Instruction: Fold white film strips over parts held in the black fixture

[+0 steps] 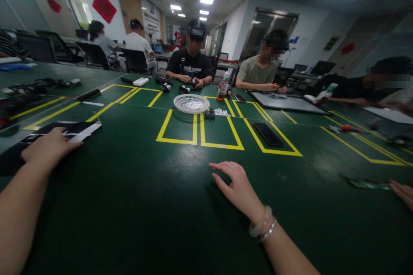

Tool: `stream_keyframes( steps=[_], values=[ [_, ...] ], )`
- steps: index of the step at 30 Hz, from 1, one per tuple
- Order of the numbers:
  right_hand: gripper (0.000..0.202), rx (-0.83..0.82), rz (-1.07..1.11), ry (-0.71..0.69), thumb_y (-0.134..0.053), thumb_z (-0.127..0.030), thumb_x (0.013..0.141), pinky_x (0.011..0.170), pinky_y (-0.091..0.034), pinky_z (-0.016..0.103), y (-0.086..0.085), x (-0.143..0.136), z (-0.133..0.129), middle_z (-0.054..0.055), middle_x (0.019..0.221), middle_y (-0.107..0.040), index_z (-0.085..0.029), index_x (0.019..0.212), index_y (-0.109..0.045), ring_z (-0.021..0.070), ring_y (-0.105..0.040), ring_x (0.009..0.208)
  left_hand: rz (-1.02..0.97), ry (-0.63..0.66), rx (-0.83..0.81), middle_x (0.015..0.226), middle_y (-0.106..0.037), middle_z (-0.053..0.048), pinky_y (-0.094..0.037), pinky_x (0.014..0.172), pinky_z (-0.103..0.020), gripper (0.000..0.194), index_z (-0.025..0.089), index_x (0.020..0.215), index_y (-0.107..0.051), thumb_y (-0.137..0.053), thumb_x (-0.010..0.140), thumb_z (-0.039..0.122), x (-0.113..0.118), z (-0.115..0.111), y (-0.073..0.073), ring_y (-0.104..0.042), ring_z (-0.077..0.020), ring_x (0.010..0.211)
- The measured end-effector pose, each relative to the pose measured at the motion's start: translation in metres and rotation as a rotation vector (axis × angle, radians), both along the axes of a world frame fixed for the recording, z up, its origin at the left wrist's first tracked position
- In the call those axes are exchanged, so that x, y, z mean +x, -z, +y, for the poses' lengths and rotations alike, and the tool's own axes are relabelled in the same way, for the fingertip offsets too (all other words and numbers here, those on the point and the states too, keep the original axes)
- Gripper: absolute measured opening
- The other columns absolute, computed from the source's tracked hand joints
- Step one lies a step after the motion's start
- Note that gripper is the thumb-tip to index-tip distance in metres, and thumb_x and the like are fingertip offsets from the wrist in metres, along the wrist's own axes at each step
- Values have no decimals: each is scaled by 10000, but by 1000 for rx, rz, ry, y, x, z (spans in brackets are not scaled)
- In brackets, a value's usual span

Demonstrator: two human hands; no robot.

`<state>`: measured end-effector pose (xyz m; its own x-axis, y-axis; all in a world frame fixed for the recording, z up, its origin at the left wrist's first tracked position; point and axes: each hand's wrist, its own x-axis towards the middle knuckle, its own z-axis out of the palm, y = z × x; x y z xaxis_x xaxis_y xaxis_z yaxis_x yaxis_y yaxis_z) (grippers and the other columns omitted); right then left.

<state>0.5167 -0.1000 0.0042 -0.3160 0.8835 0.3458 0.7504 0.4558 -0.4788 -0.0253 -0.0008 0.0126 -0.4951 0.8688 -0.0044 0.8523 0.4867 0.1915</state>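
Currently, my left hand (48,148) is laid over a black packet (16,150), fingers partly hidden; I cannot tell whether they grip it. A white sheet (85,132) at the packet's edge projects past my left thumb. My right hand (237,184) is released, fingers loosely bent. Room for movement extends between my hands, across the green table (145,189). Yellow tape (177,141) forms frames ahead of my right hand; a black phone (267,133) lies inside the one ahead-right. Farther ahead-left: a white basket (177,104) and a paper label (222,112), print too small to read. Lettering on a black shirt (190,66) beyond is blurred.
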Motion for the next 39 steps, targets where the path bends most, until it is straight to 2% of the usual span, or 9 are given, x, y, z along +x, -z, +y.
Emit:
stream_keyframes(
  steps=[2, 7, 11, 17, 24, 27, 30, 36, 39],
  values=[
    [270, 21, -20, -8, -559, -262, 935, 1035, -381, 506, 0, 0, 0, 33, 1093, -706, -282, 1191, -641, 214, -639, 1035, -7, 71, -14, 1236, -540, -180, -496, 802, -504, 749, 116, 1430, -365, -494, 865, 592, 21, -1, -9, -551, -406, 1064],
    [334, 128, -119, -62, -571, -221, 918, 1093, -320, 522, -2, -6, -4, 40, 1235, -673, -303, 1239, -614, 235, -568, 1210, -115, 605, 224, 1145, -586, -135, -468, 753, -377, 787, 103, 1382, -439, -500, 783, 609, 99, 0, -13, -588, -304, 928],
    [434, 96, -222, -136, -609, -243, 910, 1131, -250, 563, -3, -13, -9, 15, 1405, -578, -345, 1327, -551, 265, -422, 1370, -272, 980, 148, 1121, -608, -64, -464, 706, -310, 553, 213, 1327, -523, -550, 836, 467, 171, -21, -6, -606, -233, 860],
    [414, -37, -255, -194, -642, -287, 909, 1136, -170, 620, -3, -14, -10, -22, 1341, -633, -406, 1299, -567, 259, -473, 1327, -427, 1216, 95, 1151, -605, -14, -483, 811, -274, 475, 283, 1300, -537, -637, 836, 261, 218, -52, 3, -607, -214, 1001],
    [364, -125, -77, -211, -667, -271, 883, 1137, -194, 598, -8, -14, -9, -5, 1130, -726, -352, 1236, -631, 216, -620, 1116, -560, 1275, 115, 1187, -602, -49, -493, 911, -336, 473, 263, 1328, -513, -635, 884, 369, 207, -46, 6, -587, -234, 1086],
    [327, -216, 199, -172, -673, -330, 873, 1082, -340, 536, -8, -12, -6, 32, 1085, -731, -305, 1199, -673, 222, -646, 1039, -392, 1227, 234, 1294, -567, -82, -298, 1128, -500, 584, 259, 1360, -501, -656, 859, 517, 198, -36, 5, -497, -301, 1240],
    [367, -340, 609, -12, -691, -409, 851, 965, -470, 442, -7, -5, 0, 64, 1107, -730, -265, 1189, -689, 235, -649, 1045, -201, 999, 349, 1432, -459, -117, -62, 1167, -598, 657, 221, 1409, -458, -550, 892, 615, 177, -20, 0, -366, -351, 1353],
    [244, -502, 1432, 275, -748, -377, 814, 767, -545, 252, -2, 12, 15, 2, 903, -747, -236, 1011, -722, 136, -676, 825, 110, 438, 213, 1475, -322, -283, -69, 1029, -759, 704, -1, 1446, -359, -351, 994, 540, 84, 5, 3, -269, -458, 1368],
    [76, -719, 1668, 371, -710, -299, 854, 696, -561, 231, 2, 19, 21, -38, 740, -710, -233, 824, -689, 102, -673, 674, -3, 255, 189, 1305, -521, -264, -63, 921, -776, 781, -14, 1199, -572, -449, 848, 673, 28, 9, 16, -192, -568, 1334]
  ],
)
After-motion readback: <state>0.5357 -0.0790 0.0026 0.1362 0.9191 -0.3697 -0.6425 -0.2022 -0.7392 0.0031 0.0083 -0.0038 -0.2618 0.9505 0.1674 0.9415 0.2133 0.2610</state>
